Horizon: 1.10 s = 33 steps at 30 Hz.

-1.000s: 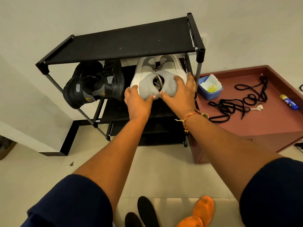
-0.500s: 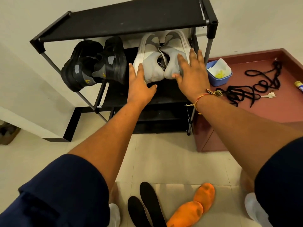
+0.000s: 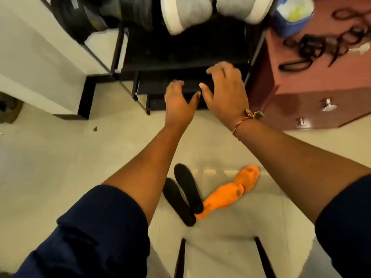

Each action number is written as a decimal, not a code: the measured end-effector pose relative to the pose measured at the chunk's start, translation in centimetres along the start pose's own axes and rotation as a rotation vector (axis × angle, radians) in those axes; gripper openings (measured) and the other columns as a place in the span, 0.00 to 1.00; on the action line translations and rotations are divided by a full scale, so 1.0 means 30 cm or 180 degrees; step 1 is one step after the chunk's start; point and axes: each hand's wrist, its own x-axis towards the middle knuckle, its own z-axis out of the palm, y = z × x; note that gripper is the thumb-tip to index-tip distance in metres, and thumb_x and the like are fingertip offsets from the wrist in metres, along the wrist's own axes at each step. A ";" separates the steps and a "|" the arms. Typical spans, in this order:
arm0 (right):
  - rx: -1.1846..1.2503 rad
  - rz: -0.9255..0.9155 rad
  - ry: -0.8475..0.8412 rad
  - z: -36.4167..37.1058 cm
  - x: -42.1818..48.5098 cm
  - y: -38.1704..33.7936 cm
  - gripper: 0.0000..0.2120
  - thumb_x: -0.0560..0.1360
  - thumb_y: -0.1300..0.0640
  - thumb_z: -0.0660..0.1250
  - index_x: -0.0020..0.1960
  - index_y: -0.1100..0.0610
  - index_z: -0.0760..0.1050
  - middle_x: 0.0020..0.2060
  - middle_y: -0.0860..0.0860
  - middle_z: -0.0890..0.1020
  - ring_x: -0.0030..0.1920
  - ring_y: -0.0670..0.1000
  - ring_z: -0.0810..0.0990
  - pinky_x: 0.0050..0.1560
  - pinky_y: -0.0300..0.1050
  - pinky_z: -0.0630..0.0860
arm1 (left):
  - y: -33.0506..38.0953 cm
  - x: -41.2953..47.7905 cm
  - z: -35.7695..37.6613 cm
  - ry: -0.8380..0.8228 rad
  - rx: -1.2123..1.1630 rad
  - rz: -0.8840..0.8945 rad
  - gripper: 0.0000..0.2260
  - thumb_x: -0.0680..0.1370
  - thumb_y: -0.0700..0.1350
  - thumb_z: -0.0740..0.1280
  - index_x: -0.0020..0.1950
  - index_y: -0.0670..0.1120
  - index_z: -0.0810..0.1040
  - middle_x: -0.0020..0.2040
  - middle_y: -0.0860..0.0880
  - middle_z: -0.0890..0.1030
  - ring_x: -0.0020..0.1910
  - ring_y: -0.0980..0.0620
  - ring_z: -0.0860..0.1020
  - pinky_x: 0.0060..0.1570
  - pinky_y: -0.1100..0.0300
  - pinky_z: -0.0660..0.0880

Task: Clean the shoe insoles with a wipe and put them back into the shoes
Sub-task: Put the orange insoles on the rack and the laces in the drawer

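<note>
Hands: left hand point(image 3: 178, 106), right hand point(image 3: 227, 93) empty, fingers loosely bent, before shoe rack point(image 3: 180, 55).
Floor point(image 3: 60, 167): black insoles point(image 3: 188, 188) touch orange insoles point(image 3: 226, 195).

Both arms stretched forward and down, forearms bare below dark blue sleeves point(image 3: 90, 233). The left hand point(image 3: 178, 103) and the right hand point(image 3: 226, 91) hung side by side, palms down, thumbs close together. Each had its fingers spread and loosely curled, holding nothing. The right hand sat slightly farther forward.
</note>
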 end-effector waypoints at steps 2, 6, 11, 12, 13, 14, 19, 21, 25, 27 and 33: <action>0.0142 0.0352 -0.0810 0.083 -0.114 0.014 0.13 0.80 0.47 0.61 0.51 0.56 0.77 0.50 0.55 0.78 0.52 0.56 0.78 0.45 0.48 0.73 | -0.129 -0.093 0.050 -0.0237 -0.0340 -0.0717 0.15 0.80 0.50 0.69 0.64 0.45 0.76 0.62 0.46 0.78 0.61 0.48 0.77 0.64 0.53 0.76; 0.0257 0.1076 -0.2102 0.260 -0.335 0.091 0.12 0.79 0.52 0.64 0.45 0.59 0.80 0.44 0.56 0.83 0.48 0.58 0.81 0.45 0.43 0.73 | -0.444 -0.250 0.156 -0.0291 -0.0637 -0.2111 0.10 0.79 0.53 0.67 0.41 0.51 0.77 0.51 0.40 0.84 0.51 0.39 0.83 0.57 0.45 0.80; 0.0300 0.1856 -0.3227 0.470 -0.615 0.180 0.15 0.76 0.48 0.69 0.50 0.61 0.83 0.49 0.58 0.86 0.53 0.59 0.83 0.58 0.52 0.78 | -0.730 -0.504 0.264 -0.0434 -0.0343 -0.3575 0.19 0.81 0.54 0.63 0.68 0.45 0.74 0.52 0.45 0.81 0.52 0.45 0.81 0.60 0.51 0.78; 0.0261 0.1941 -0.3385 0.508 -0.665 0.191 0.16 0.76 0.47 0.69 0.50 0.61 0.83 0.49 0.58 0.86 0.54 0.60 0.83 0.58 0.51 0.78 | -0.767 -0.550 0.283 -0.0344 -0.0358 -0.3817 0.19 0.82 0.54 0.64 0.68 0.44 0.74 0.55 0.44 0.81 0.56 0.43 0.81 0.61 0.49 0.78; 0.0245 0.2007 -0.3493 0.538 -0.709 0.200 0.17 0.76 0.47 0.68 0.51 0.61 0.83 0.50 0.58 0.85 0.54 0.60 0.82 0.58 0.51 0.78 | -0.795 -0.593 0.294 -0.0314 -0.0471 -0.3996 0.19 0.82 0.53 0.64 0.67 0.42 0.74 0.58 0.41 0.81 0.59 0.41 0.81 0.61 0.47 0.78; 0.0222 0.2085 -0.3599 0.577 -0.755 0.206 0.17 0.76 0.47 0.68 0.52 0.61 0.83 0.52 0.59 0.85 0.55 0.61 0.81 0.58 0.51 0.78 | -0.837 -0.639 0.313 -0.0234 -0.0553 -0.4246 0.19 0.82 0.52 0.65 0.67 0.41 0.74 0.62 0.40 0.80 0.61 0.39 0.80 0.62 0.46 0.78; 0.0101 0.2250 -0.3936 0.749 -0.936 0.220 0.17 0.78 0.49 0.68 0.53 0.64 0.81 0.51 0.60 0.84 0.54 0.62 0.80 0.48 0.45 0.74 | -1.033 -0.767 0.411 -0.0261 -0.0380 -0.4976 0.28 0.77 0.55 0.73 0.70 0.45 0.67 0.66 0.43 0.77 0.64 0.40 0.77 0.65 0.45 0.76; 0.0100 0.2391 -0.3984 0.809 -0.989 0.219 0.18 0.78 0.48 0.68 0.50 0.64 0.79 0.43 0.58 0.82 0.48 0.61 0.79 0.43 0.44 0.68 | -1.088 -0.783 0.444 -0.0358 -0.0272 -0.5076 0.29 0.76 0.55 0.74 0.70 0.44 0.67 0.66 0.43 0.76 0.64 0.40 0.77 0.64 0.46 0.76; -0.0011 0.2565 -0.3894 0.909 -1.044 0.204 0.22 0.77 0.45 0.69 0.59 0.62 0.75 0.51 0.59 0.81 0.53 0.59 0.80 0.44 0.44 0.68 | -1.162 -0.796 0.502 -0.0435 -0.0305 -0.5192 0.29 0.75 0.53 0.75 0.69 0.44 0.67 0.65 0.42 0.75 0.64 0.38 0.76 0.64 0.44 0.76; -0.0173 0.2560 -0.3834 0.963 -1.065 0.199 0.27 0.74 0.42 0.72 0.62 0.61 0.73 0.56 0.59 0.81 0.56 0.59 0.80 0.45 0.45 0.71 | -1.190 -0.795 0.536 -0.0457 -0.0414 -0.5236 0.29 0.75 0.52 0.75 0.69 0.44 0.68 0.65 0.42 0.75 0.64 0.38 0.75 0.64 0.43 0.77; -0.0532 0.2386 -0.3859 1.065 -1.105 0.212 0.28 0.74 0.42 0.72 0.64 0.60 0.72 0.60 0.59 0.77 0.59 0.58 0.78 0.52 0.47 0.75 | -1.255 -0.790 0.602 -0.0358 -0.0195 -0.5240 0.31 0.74 0.52 0.76 0.70 0.44 0.66 0.67 0.42 0.73 0.65 0.38 0.75 0.63 0.46 0.76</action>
